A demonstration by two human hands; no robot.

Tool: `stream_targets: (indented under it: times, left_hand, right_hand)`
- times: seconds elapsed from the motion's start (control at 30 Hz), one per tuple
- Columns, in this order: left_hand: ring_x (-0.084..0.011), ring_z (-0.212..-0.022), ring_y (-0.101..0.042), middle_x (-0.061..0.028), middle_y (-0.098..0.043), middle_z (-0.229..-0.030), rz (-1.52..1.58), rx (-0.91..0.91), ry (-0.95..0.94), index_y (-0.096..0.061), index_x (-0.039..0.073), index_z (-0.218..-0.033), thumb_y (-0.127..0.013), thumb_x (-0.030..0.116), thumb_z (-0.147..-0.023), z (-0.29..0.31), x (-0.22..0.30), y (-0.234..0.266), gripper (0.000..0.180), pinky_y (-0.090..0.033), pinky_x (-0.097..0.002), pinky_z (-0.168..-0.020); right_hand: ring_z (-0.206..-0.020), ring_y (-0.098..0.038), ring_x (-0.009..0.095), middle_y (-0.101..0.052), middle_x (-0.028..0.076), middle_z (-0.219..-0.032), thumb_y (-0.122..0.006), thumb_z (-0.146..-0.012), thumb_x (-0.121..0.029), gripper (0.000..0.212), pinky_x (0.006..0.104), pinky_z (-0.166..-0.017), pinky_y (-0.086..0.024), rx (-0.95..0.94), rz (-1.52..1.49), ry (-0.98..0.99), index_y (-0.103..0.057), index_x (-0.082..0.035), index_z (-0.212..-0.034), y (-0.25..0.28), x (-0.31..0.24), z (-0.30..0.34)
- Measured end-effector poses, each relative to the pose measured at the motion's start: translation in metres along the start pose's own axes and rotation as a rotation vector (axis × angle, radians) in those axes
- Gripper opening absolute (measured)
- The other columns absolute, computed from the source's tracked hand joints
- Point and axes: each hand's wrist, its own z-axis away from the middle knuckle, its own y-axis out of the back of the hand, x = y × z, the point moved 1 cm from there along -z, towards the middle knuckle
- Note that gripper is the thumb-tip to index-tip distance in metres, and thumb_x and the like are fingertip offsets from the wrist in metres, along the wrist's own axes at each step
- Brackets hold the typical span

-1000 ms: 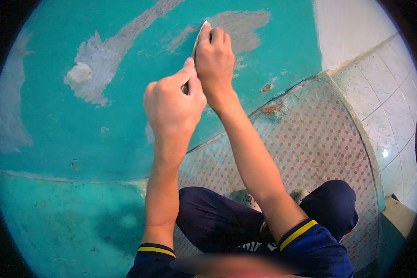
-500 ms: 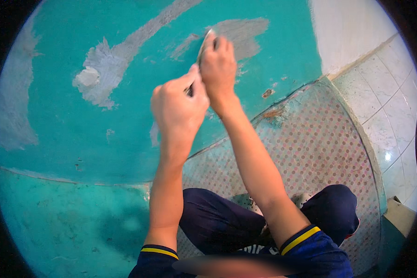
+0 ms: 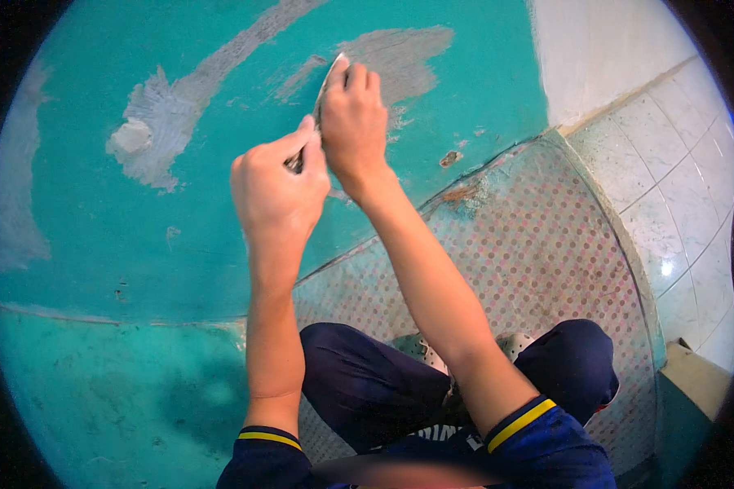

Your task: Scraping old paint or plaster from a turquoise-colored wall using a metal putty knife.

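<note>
Both hands are raised together in front of a green painted wall (image 3: 220, 204). My right hand (image 3: 352, 122) is closed round a thin, flat scraper (image 3: 328, 81), seen nearly edge-on with a pale edge. Just below and left, my left hand (image 3: 277, 183) is curled closed, its fingertips close against the scraper's lower end. A dark patch shows within its curled fingers; whether it is a handle or a gap, I cannot tell. Behind my right hand lies a smeared grey filler patch (image 3: 416, 61). Another grey patch (image 3: 163, 106) farther left bears a thick whitish lump of filler (image 3: 132, 138).
A small chipped hole (image 3: 450, 159) marks the wall near its lower edge. Dotted sheeting (image 3: 538, 236) covers the floor around my bent knees (image 3: 571, 359). White tiles (image 3: 669, 187) and a white wall section (image 3: 603, 57) are at the right.
Both hands and the scraper now appear farther left in the view. The wall and floor have shifted left too, while the hands keep their closed grip.
</note>
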Motion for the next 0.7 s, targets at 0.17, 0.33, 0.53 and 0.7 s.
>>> stream_targets:
  times: [0.17, 0.33, 0.53, 0.7]
  left_hand:
    - [-0.0039, -0.056, -0.047, -0.0189, -0.069, -0.073, 0.036, 0.000, -0.012, -0.071, -0.001, -0.106, -0.068, 0.006, -0.084, 0.011, 0.000, 0.004, 0.022, -0.041, -0.0263, -0.051]
    - [-0.0028, -0.058, -0.048, -0.0168, -0.069, -0.071, -0.047, -0.026, 0.052, -0.071, -0.002, -0.106, -0.068, 0.006, -0.085, 0.010, -0.001, 0.010, 0.023, -0.040, -0.0242, -0.051]
    - [-0.0031, -0.057, -0.048, -0.0177, -0.065, -0.066, 0.117, 0.035, 0.064, -0.071, -0.001, -0.106, -0.069, 0.007, -0.084, 0.011, -0.021, 0.002, 0.023, -0.041, -0.0249, -0.051]
    - [-0.0217, -0.052, -0.057, -0.0201, -0.062, -0.067, -0.008, 0.044, -0.056, -0.073, 0.002, -0.095, -0.067, 0.012, -0.084, 0.014, -0.003, -0.003, 0.016, -0.043, -0.0335, -0.050]
  right_hand:
    - [-0.090, -0.056, 0.031, -0.054, 0.019, -0.093, -0.061, -0.075, -0.002, 0.046, 0.0349, -0.056, -0.058, -0.038, -0.029, -0.033, -0.052, 0.017, -0.116, 0.014, 0.007, 0.001]
    - [-0.090, -0.056, 0.031, -0.055, 0.019, -0.094, -0.059, -0.077, -0.003, 0.044, 0.0362, -0.055, -0.058, -0.035, -0.097, -0.062, -0.054, 0.017, -0.116, 0.008, 0.000, 0.003]
    - [-0.091, -0.056, 0.031, -0.055, 0.017, -0.096, -0.061, -0.075, -0.005, 0.043, 0.0353, -0.057, -0.058, -0.022, 0.020, -0.018, -0.054, 0.015, -0.112, 0.002, -0.006, 0.006]
    - [-0.090, -0.057, 0.033, -0.056, 0.019, -0.094, -0.062, -0.074, -0.007, 0.045, 0.0387, -0.060, -0.057, -0.036, -0.056, 0.000, -0.053, 0.016, -0.112, 0.013, 0.014, 0.000]
